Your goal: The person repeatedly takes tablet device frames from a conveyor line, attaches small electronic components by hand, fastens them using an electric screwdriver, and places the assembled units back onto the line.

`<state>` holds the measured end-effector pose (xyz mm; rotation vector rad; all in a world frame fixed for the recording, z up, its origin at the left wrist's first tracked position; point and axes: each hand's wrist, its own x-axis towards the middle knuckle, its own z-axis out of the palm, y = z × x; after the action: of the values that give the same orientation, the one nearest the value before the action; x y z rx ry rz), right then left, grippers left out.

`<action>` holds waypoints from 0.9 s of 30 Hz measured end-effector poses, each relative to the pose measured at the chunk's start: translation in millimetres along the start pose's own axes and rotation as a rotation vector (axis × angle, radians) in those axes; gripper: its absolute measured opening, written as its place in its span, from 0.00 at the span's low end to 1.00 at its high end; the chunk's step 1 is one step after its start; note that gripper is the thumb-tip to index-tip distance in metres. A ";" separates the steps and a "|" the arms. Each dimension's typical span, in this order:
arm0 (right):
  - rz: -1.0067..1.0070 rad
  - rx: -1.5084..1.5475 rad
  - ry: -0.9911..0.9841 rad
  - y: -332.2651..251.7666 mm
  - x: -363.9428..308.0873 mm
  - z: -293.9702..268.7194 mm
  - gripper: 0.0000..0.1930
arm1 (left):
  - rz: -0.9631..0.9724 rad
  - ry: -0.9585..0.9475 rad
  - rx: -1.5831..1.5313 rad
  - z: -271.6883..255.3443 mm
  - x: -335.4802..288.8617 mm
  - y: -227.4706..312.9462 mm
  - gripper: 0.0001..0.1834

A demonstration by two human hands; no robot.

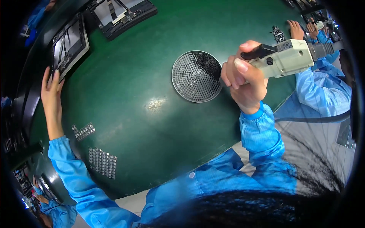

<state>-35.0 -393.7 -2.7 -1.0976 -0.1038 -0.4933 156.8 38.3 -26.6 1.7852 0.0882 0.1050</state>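
In my right hand (245, 78) is a cream electric screwdriver (283, 59) with a black lever, its cable end pointing right. My fingers are wrapped round its front part; the tip is hidden. Just left of that hand lies a round metal screw tray (184, 81) full of small holes, with dark screws (208, 62) heaped at its upper right. At the far left, my left hand (52, 91) has its fingers at the near end of a dark-framed electronic panel (70, 47) with a pale inner face. The fingers are fairly straight and seem to hold its edge.
Another dark-framed panel (121, 17) lies at the back. Two sheets of small stickers, a small one (84, 131) and a larger one (102, 162), lie on the green table (152, 133). Loose small metal parts (278, 34) lie near a co-worker's hand (295, 29) at right.
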 end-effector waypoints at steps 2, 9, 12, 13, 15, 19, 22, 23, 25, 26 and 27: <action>0.050 0.030 -0.040 -8.7 17.0 -0.9 0.15 | -0.189 -0.118 -0.501 -21.7 21.2 3.6 0.21; 0.066 0.004 -0.038 -10.7 11.6 0.1 0.14 | -0.232 -0.003 -0.687 -29.2 -27.7 12.7 0.17; 0.095 -0.142 -0.143 -17.9 13.9 4.3 0.15 | -0.129 0.052 -0.547 -23.5 -107.7 29.9 0.18; 0.096 -0.156 -0.144 -19.7 15.7 3.6 0.15 | -0.271 0.174 -0.592 -4.7 -129.6 43.2 0.19; 0.170 -0.175 -0.163 -21.8 15.5 5.6 0.14 | -0.266 0.154 -0.513 14.8 -176.2 53.9 0.25; 0.189 0.002 -0.073 -19.9 8.9 10.6 0.15 | -0.381 0.045 -0.431 48.3 -232.2 59.7 0.33; 0.222 -0.044 -0.045 -19.5 2.5 9.8 0.15 | -0.446 -0.110 -0.470 63.3 -243.2 51.6 0.32; 0.200 -0.165 -0.052 -18.8 0.2 8.5 0.15 | -0.397 -0.136 -0.450 72.9 -242.9 49.8 0.32; 0.190 -0.175 -0.062 -18.4 -2.9 10.7 0.15 | -0.521 -0.117 -0.390 82.6 -236.3 62.2 0.33; 0.184 -0.185 -0.068 -17.9 -3.8 11.2 0.15 | -0.544 -0.134 -0.361 78.4 -234.5 55.3 0.33; 0.183 -0.184 -0.070 -18.4 -3.7 11.5 0.15 | -0.542 -0.132 -0.362 76.7 -234.1 56.2 0.33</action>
<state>-44.4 -389.1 16.6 -1.2912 -0.0191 -0.3041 -66.4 -75.5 6.4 1.3520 0.4264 -0.3647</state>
